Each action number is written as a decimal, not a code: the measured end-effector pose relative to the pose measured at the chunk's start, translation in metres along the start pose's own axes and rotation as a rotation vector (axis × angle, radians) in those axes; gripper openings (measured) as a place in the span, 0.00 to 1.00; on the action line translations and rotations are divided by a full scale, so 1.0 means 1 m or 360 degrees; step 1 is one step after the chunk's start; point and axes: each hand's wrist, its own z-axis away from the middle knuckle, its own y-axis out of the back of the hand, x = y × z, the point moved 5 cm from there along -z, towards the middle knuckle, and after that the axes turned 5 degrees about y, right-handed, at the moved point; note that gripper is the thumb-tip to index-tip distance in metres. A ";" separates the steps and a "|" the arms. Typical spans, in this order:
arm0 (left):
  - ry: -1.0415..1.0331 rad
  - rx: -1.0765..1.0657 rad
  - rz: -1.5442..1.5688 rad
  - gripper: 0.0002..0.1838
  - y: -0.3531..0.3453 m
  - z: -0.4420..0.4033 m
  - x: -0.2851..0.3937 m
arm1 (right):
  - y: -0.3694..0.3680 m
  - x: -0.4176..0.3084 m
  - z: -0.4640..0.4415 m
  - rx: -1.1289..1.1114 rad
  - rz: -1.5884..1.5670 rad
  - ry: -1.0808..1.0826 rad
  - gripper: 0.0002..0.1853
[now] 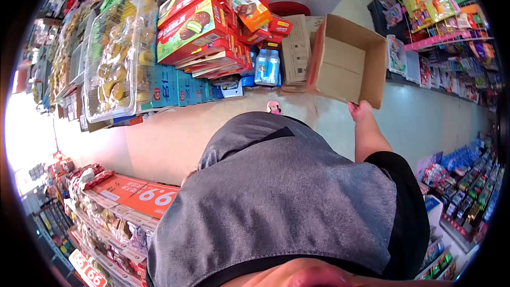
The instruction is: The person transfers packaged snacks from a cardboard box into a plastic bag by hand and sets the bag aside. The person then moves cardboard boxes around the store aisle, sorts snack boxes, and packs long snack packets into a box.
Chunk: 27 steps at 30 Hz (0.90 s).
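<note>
My right hand [361, 110] grips the near rim of an open cardboard box [366, 82] at its lower edge, fingers closed on the cardboard. The box is tilted so its bare brown inside faces me, and I see nothing in it. Flattened or closed brown cardboard [296, 48] stands just left of the box. My left hand is not clearly visible; only a small patch of skin shows beside the grey apron [281, 196] on the left, and I cannot tell which part of the arm it is.
Red snack boxes [196, 26] are piled ahead, with blue-and-white bottles [267, 67] beside them. Left of these is a clear plastic bin [111, 69] of wrapped food. Teal cartons [175, 86] sit low. Shelves [435, 42] stand right; an orange price sign [151, 199] is behind left.
</note>
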 end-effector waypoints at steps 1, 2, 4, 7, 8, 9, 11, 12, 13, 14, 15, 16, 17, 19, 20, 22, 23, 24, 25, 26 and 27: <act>0.0021 -0.0016 -0.0051 0.19 0.002 -0.002 -0.009 | 0.030 -0.003 0.003 0.0017 0.0020 0.0044 0.14; 0.0037 -0.0030 -0.0104 0.19 0.001 -0.007 -0.017 | 0.061 -0.005 0.009 0.0037 0.0042 0.0088 0.14; 0.0072 -0.0058 -0.0183 0.19 0.006 -0.018 -0.030 | 0.117 0.000 0.024 0.0126 -0.0203 0.0114 0.14; 0.0118 -0.0108 -0.0285 0.19 0.014 -0.037 -0.041 | 0.193 0.010 0.052 0.0443 -0.0232 0.0190 0.13; 0.0134 -0.0119 -0.0305 0.19 0.016 -0.042 -0.041 | 0.213 0.013 0.068 0.0567 -0.0372 0.0232 0.13; 0.0155 -0.0130 -0.0317 0.19 0.019 -0.048 -0.040 | 0.233 0.016 0.080 0.0626 -0.0317 0.0237 0.13; 0.0202 -0.0111 -0.0294 0.18 0.027 -0.055 -0.025 | 0.269 0.018 0.098 0.0730 -0.0197 0.0236 0.13; 0.0231 -0.0090 -0.0254 0.18 0.031 -0.061 -0.013 | 0.284 0.021 0.104 0.0735 -0.0197 0.0213 0.13; 0.0231 -0.0066 -0.0185 0.18 0.033 -0.070 0.002 | 0.299 0.022 0.111 0.0739 -0.0200 0.0187 0.13; 0.0221 -0.0057 -0.0078 0.18 0.036 -0.078 0.014 | 0.311 0.024 0.116 0.0744 -0.0203 0.0158 0.12; 0.0128 -0.0080 0.0060 0.19 0.039 -0.101 0.016 | 0.321 0.024 0.119 0.0787 -0.0226 0.0125 0.13; 0.0037 -0.0112 0.0198 0.20 0.042 -0.125 0.015 | 0.328 0.024 0.121 0.0827 -0.0245 0.0089 0.13; 0.0076 -0.0036 0.0167 0.21 0.033 -0.108 0.052 | 0.334 0.026 0.119 0.0864 -0.0257 0.0046 0.13; 0.0056 0.0116 0.0156 0.22 -0.001 -0.056 0.124 | 0.340 0.030 0.106 0.0765 -0.0550 0.0101 0.13; 0.0045 0.0109 0.0223 0.22 -0.015 -0.045 0.141 | 0.335 0.025 0.102 0.0777 -0.0573 0.0107 0.13; -0.0001 0.0092 0.0324 0.22 -0.035 -0.045 0.145 | 0.321 0.010 0.088 0.0862 -0.0499 0.0096 0.12; 0.0028 -0.0046 0.0404 0.21 -0.043 -0.067 0.118 | 0.311 -0.002 0.080 0.0926 -0.0400 0.0083 0.11; 0.0049 -0.0183 0.0485 0.20 -0.044 -0.099 0.081 | 0.306 -0.013 0.064 0.0862 -0.0407 0.0091 0.11; 0.0064 -0.0320 0.0569 0.20 -0.053 -0.111 0.060 | 0.306 -0.022 0.045 0.0792 -0.0412 0.0102 0.11; 0.0059 -0.0131 0.0235 0.18 -0.070 -0.093 0.060 | 0.310 -0.035 0.021 0.0717 -0.0412 0.0114 0.12; 0.0068 0.0064 -0.0092 0.17 -0.088 -0.072 0.063 | 0.314 -0.049 -0.001 0.0651 -0.0363 0.0056 0.12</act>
